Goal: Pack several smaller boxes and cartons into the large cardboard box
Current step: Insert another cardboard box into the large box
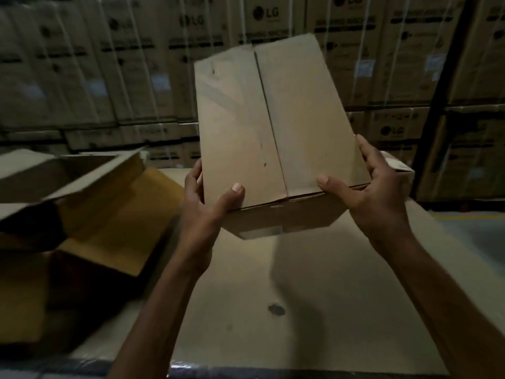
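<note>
A plain brown carton with its top flaps folded shut is held up in the air, tilted away from me. My left hand grips its near left corner, thumb on top. My right hand grips the near right corner, thumb on the flap and fingers along the side. At the left stands the large cardboard box, open, with its flaps spread out and a dark inside.
A flat sheet of pale cardboard covers the work surface under my arms. A small white box edge shows behind my right hand. Stacks of printed cartons wall off the back. Grey floor lies at the right.
</note>
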Action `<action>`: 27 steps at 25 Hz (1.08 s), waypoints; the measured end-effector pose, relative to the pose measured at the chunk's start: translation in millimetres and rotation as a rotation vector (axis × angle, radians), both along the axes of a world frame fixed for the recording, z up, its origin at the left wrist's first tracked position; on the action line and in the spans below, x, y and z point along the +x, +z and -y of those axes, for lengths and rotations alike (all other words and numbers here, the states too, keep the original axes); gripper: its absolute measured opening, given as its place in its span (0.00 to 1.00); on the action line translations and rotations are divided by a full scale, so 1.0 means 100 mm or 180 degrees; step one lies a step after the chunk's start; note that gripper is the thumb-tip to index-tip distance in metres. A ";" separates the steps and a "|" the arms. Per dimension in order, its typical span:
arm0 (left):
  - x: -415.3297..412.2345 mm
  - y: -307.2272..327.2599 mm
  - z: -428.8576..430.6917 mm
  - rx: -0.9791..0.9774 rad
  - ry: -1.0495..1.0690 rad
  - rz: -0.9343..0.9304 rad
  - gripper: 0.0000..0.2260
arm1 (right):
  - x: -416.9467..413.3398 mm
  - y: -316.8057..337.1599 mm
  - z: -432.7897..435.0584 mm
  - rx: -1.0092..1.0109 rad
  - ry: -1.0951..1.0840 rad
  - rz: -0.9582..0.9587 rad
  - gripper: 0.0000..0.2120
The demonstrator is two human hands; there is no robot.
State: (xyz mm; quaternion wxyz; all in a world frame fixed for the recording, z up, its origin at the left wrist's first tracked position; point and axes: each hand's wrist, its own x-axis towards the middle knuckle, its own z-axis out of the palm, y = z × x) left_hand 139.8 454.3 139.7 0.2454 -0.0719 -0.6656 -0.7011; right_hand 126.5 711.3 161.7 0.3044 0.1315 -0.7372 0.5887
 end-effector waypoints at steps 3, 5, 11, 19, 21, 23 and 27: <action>0.24 0.24 0.74 -0.0377 0.0222 -0.0263 0.42 | 0.14 0.10 0.64 0.0017 0.0289 -0.0171 0.45; 0.37 0.39 1.11 -0.0527 0.0410 -0.0411 0.44 | 0.19 0.22 1.02 -0.0053 0.0444 -0.0386 0.46; 0.41 0.78 1.99 -0.0717 0.0768 -0.0945 0.47 | -0.03 0.63 1.92 -0.0006 0.0769 -0.0975 0.44; -0.04 1.18 3.17 -0.1169 0.1097 -0.1244 0.48 | -0.83 0.77 3.22 -0.0278 0.0992 -0.1287 0.44; -0.16 1.27 3.46 -0.1230 0.1207 -0.1250 0.48 | -1.03 0.85 3.53 -0.0331 0.1111 -0.1312 0.44; -0.29 1.36 3.78 -0.1263 0.1354 -0.1226 0.47 | -1.22 0.95 3.87 -0.0279 0.1150 -0.1380 0.45; -0.45 1.46 4.44 -0.1295 0.1480 -0.1268 0.46 | -1.45 1.07 4.53 -0.0076 0.1052 -0.1406 0.43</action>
